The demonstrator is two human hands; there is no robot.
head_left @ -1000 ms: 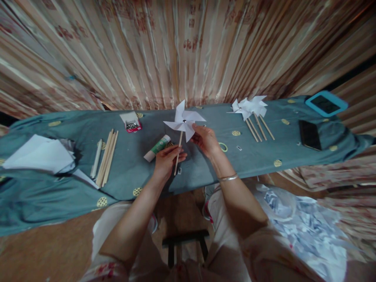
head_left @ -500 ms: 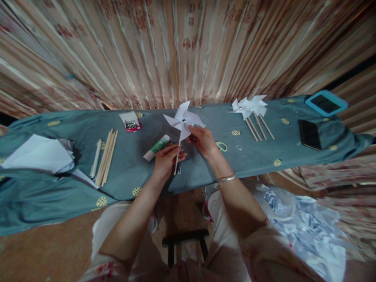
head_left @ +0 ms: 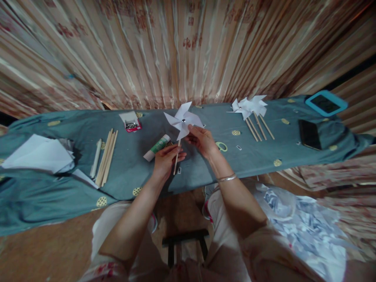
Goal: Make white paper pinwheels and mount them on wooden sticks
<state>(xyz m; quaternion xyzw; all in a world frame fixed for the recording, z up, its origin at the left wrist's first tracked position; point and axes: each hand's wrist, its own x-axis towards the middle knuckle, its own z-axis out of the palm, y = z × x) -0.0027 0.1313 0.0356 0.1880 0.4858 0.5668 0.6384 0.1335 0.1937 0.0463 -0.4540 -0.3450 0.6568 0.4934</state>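
A white paper pinwheel [head_left: 179,121] with a silver pin at its centre is held up over the middle of the cloth. My left hand [head_left: 167,158] is closed round its wooden stick [head_left: 176,162], thumb and fingers pinching it below the blades. With its fingertips, my right hand [head_left: 202,139] touches the lower right blade; the fingers are closed on the paper. A green and white glue stick [head_left: 157,148] lies just left of my left hand. Right of my right hand is a pair of scissors with pale green handles [head_left: 222,146], partly hidden.
Several wooden sticks [head_left: 106,158], a pale pen-like tube [head_left: 96,158] and stacked white paper [head_left: 38,154] lie at left. Behind stands an open box of pins [head_left: 131,122]. Finished pinwheels [head_left: 249,107], a black phone [head_left: 310,134] and a blue-framed tablet [head_left: 326,103] are at right.
The pinwheel's blades have turned slightly about the pin. Both hands stay almost in the same place, still on the pinwheel.
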